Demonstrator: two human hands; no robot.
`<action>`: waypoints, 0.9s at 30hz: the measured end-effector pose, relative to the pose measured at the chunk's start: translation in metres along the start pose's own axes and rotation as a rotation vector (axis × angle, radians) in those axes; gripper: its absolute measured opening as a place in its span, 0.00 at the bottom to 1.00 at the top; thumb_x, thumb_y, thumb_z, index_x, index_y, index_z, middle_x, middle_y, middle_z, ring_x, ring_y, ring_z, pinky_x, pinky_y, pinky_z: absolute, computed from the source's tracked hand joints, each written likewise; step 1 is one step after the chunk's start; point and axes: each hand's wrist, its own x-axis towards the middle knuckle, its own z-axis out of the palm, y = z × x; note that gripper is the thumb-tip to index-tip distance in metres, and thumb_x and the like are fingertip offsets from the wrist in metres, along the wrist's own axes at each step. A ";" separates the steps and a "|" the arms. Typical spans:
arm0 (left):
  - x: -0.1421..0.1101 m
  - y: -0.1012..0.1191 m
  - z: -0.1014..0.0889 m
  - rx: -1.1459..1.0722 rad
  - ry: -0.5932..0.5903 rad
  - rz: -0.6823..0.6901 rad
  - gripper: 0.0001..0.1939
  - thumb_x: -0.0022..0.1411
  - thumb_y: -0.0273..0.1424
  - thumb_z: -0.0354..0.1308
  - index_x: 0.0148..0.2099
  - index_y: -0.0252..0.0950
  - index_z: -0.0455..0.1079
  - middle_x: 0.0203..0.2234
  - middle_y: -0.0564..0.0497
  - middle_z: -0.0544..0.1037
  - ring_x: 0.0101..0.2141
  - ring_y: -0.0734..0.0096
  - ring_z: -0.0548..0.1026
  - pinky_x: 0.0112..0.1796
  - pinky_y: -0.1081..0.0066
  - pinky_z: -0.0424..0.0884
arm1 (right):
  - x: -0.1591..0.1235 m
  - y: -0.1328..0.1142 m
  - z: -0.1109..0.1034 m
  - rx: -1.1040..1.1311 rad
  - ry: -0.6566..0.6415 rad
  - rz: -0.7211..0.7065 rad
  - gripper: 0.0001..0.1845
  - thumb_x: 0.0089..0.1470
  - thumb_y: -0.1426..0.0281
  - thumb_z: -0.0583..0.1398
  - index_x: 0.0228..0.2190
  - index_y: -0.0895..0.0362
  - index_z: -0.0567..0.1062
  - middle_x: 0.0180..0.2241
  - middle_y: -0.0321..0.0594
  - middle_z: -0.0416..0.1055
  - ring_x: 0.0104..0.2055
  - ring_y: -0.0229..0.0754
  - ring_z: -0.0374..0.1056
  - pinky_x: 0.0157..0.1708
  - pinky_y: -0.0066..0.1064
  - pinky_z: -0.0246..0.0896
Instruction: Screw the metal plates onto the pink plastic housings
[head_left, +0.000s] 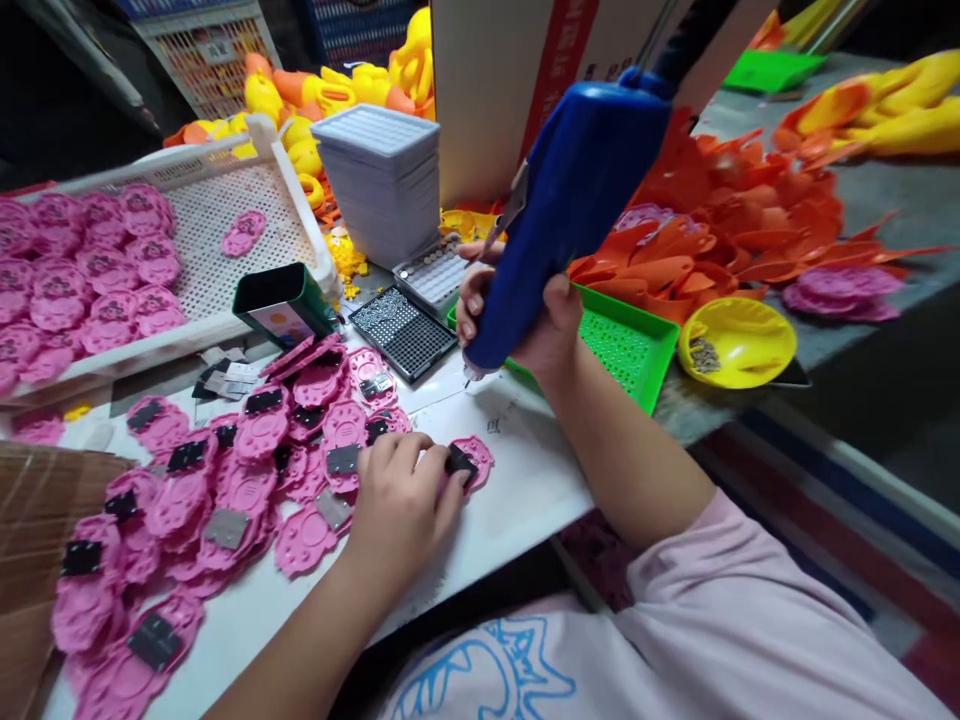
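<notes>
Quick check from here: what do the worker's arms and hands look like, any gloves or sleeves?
Both hands are bare: no gloves, rings or watch visible on the left hand or right hand. Forearms are uncovered. A short pale pink sleeve covers the right upper arm; the shirt front has a blue print.

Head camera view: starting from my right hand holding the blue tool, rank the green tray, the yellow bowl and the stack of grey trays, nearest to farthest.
From the right hand on the blue tool:
1. Green tray, directly beside and behind the hand.
2. Yellow bowl, farther to the right, past the tray.
3. Stack of grey trays, back and to the left, by the white basket.
</notes>
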 end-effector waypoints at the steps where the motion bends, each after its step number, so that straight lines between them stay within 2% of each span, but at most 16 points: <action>1: 0.000 0.001 -0.001 -0.001 -0.015 0.006 0.09 0.64 0.35 0.55 0.38 0.37 0.73 0.35 0.45 0.77 0.38 0.57 0.68 0.38 0.59 0.61 | 0.000 -0.001 0.000 -0.003 0.001 0.007 0.32 0.46 0.50 0.53 0.46 0.60 0.66 0.25 0.25 0.69 0.24 0.33 0.67 0.24 0.28 0.64; 6: 0.000 0.003 -0.001 -0.021 -0.034 0.059 0.09 0.63 0.36 0.56 0.37 0.37 0.74 0.35 0.45 0.79 0.38 0.56 0.69 0.36 0.58 0.60 | 0.001 -0.002 0.002 -0.013 0.024 0.018 0.38 0.36 0.45 0.60 0.43 0.59 0.68 0.24 0.25 0.70 0.23 0.32 0.67 0.24 0.27 0.64; 8: 0.000 0.004 0.001 -0.043 -0.020 0.083 0.09 0.63 0.35 0.56 0.38 0.37 0.74 0.35 0.45 0.80 0.38 0.55 0.70 0.37 0.58 0.59 | 0.000 -0.002 0.002 -0.002 0.022 0.003 0.38 0.37 0.46 0.59 0.44 0.59 0.68 0.24 0.25 0.70 0.23 0.33 0.67 0.23 0.28 0.64; 11: 0.000 0.005 0.002 -0.063 0.017 0.096 0.08 0.64 0.33 0.56 0.39 0.35 0.74 0.37 0.46 0.80 0.39 0.55 0.71 0.38 0.57 0.59 | -0.001 -0.002 0.002 -0.007 0.013 0.006 0.33 0.49 0.49 0.44 0.46 0.60 0.66 0.25 0.26 0.71 0.24 0.32 0.68 0.24 0.29 0.64; 13: 0.001 0.006 0.003 -0.073 0.041 0.109 0.07 0.64 0.31 0.56 0.39 0.34 0.74 0.38 0.46 0.81 0.39 0.55 0.71 0.38 0.57 0.58 | -0.001 -0.001 0.001 -0.018 0.007 -0.003 0.33 0.51 0.52 0.40 0.46 0.61 0.66 0.25 0.27 0.71 0.24 0.32 0.68 0.24 0.29 0.64; 17: 0.002 0.005 0.004 -0.087 0.037 0.145 0.07 0.65 0.29 0.54 0.39 0.35 0.74 0.38 0.48 0.81 0.40 0.56 0.72 0.39 0.57 0.58 | -0.001 0.001 0.000 0.000 0.003 -0.035 0.31 0.47 0.51 0.56 0.46 0.60 0.66 0.25 0.27 0.71 0.23 0.33 0.67 0.23 0.27 0.65; 20: 0.002 0.004 0.004 -0.090 0.023 0.151 0.08 0.65 0.31 0.55 0.39 0.36 0.74 0.38 0.48 0.81 0.41 0.54 0.72 0.40 0.56 0.58 | -0.001 0.002 -0.001 0.000 -0.011 -0.035 0.28 0.49 0.53 0.54 0.46 0.59 0.66 0.26 0.27 0.70 0.24 0.33 0.67 0.23 0.27 0.65; 24: 0.002 0.004 0.004 -0.102 0.005 0.152 0.08 0.64 0.32 0.56 0.40 0.34 0.74 0.39 0.47 0.81 0.41 0.54 0.72 0.40 0.56 0.58 | -0.002 0.002 -0.002 -0.019 -0.069 -0.048 0.28 0.53 0.57 0.44 0.49 0.61 0.63 0.28 0.26 0.69 0.27 0.30 0.68 0.27 0.26 0.64; 27: 0.002 0.003 0.005 -0.119 0.014 0.140 0.08 0.64 0.30 0.55 0.41 0.33 0.74 0.39 0.47 0.81 0.41 0.55 0.72 0.40 0.57 0.59 | -0.002 0.005 -0.003 0.016 -0.045 -0.053 0.29 0.53 0.52 0.52 0.48 0.60 0.66 0.28 0.29 0.69 0.26 0.32 0.69 0.25 0.26 0.64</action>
